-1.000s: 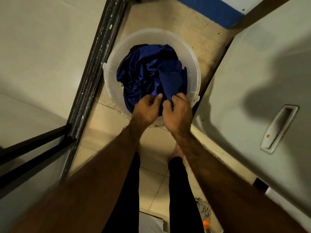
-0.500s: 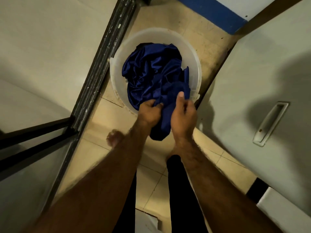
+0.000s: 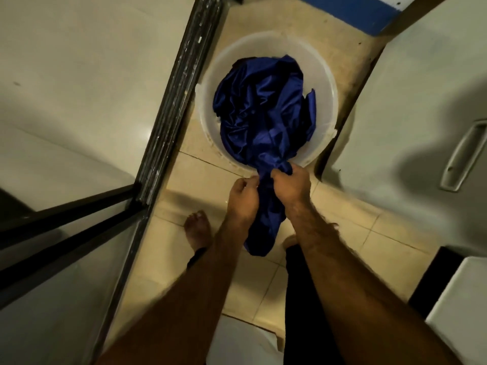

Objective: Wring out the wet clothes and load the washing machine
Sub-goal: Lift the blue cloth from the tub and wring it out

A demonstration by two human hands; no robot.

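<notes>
Landmark: white plastic tub [image 3: 330, 101], round, translucent, standing on the beige floor tiles [image 3: 350, 214].
Task's thing: blue cloth [image 3: 263, 109], shiny and creased. Bulk heaped inside the tub, filling most of it. One end drawn out over the tub's near rim and bunched into a thick rope just outside that rim. Tail hanging down on the near side of the tub, between the two forearms.
Left grasp: left hand [image 3: 243, 198], just outside the tub's near rim, knuckles up, fingers curled in, gripping the left edge of the bunched rope of cloth.
Right grasp: right hand [image 3: 292, 184], just beside the left one and a little nearer the tub, fingers and thumb wrapped round the rope where it leaves the rim.
Feet: bare left foot [image 3: 197, 230] flat on the tiles, near-left of the tub. Bare right foot [image 3: 290, 242] on the near side of the tub, mostly hidden behind the right forearm and the hanging tail.
Legs: dark trousers [image 3: 300, 299], on the near side of the tub, under the forearms.
Left of the tub: black metal frame [image 3: 171, 101], running alongside, close to the tub's wall. Touching or not, cannot tell.
Right of the tub: grey door [image 3: 421, 88] with a recessed handle [image 3: 461, 159], its edge just beside the tub.
Far side of the tub: blue band [image 3: 347, 9] low on the wall.
Near right, well apart from the tub: white boxy thing [image 3: 458, 306], kind not clear.
</notes>
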